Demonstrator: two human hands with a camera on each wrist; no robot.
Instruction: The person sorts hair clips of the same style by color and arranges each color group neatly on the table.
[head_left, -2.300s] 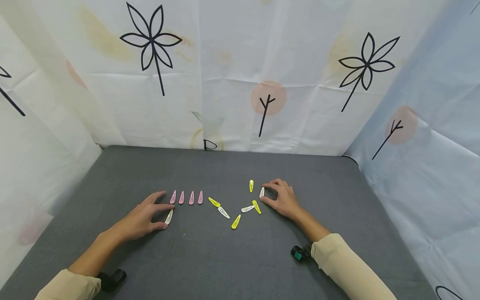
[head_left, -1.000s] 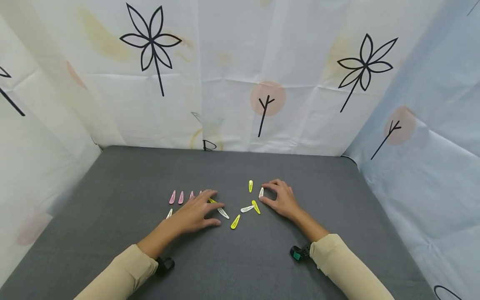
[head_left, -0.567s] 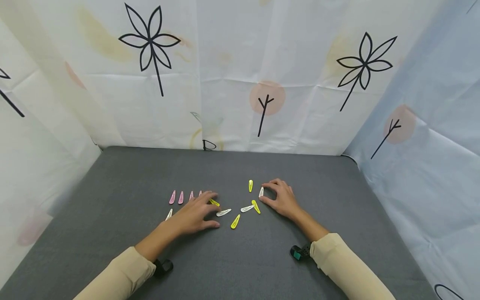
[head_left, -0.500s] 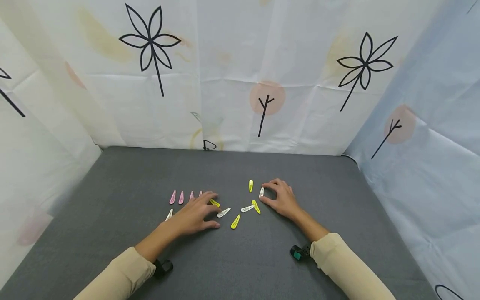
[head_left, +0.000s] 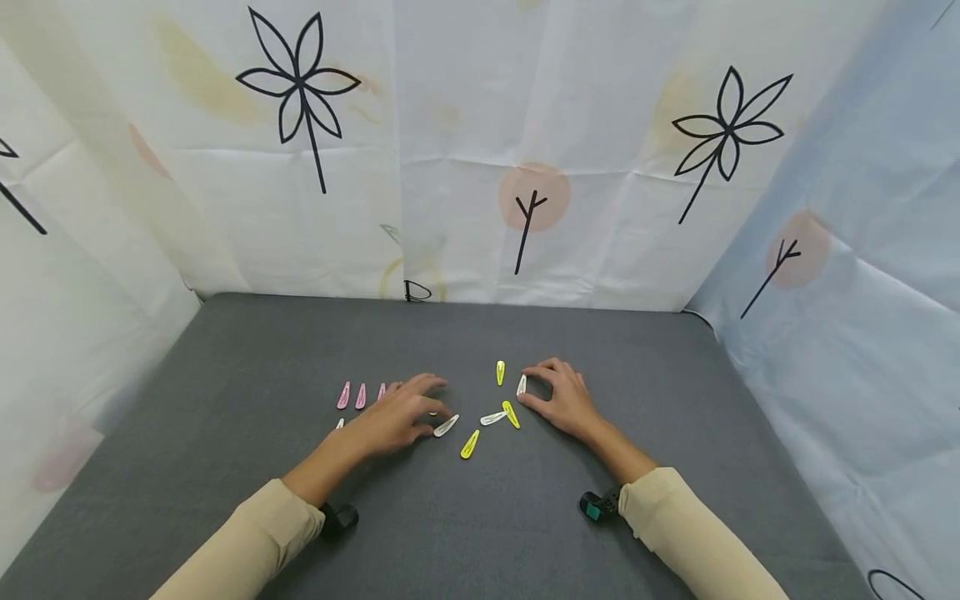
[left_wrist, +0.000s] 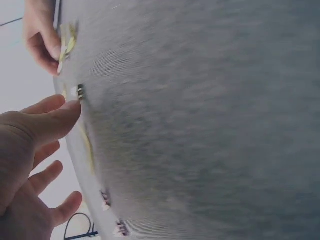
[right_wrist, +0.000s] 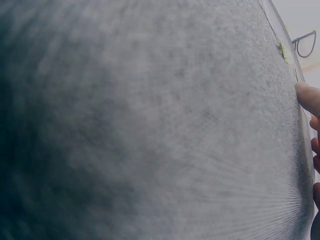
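My left hand (head_left: 397, 417) reaches over the grey table, its thumb and index finger closing on the ends of a white hair clip (head_left: 446, 426). In the left wrist view the other fingers spread loosely. A yellow hair clip (head_left: 432, 413) is mostly covered by this hand. My right hand (head_left: 561, 396) pinches another white hair clip (head_left: 522, 384) between thumb and index finger, low at the table. Between the hands lie a white hair clip (head_left: 492, 418) touching a yellow hair clip (head_left: 512, 414), and a separate yellow hair clip (head_left: 469, 444).
Pink hair clips (head_left: 361, 396) stand in a row left of my left hand, partly covered by it. Below them a white hair clip (head_left: 341, 423) peeks out. Another yellow hair clip (head_left: 500, 372) lies farther back. A printed curtain (head_left: 465, 225) borders the grey table (head_left: 465, 533).
My left hand has let go of the leftmost white hair clip and moved right. The white hair clip at its fingers has turned to slant the other way. My right hand has stayed put.
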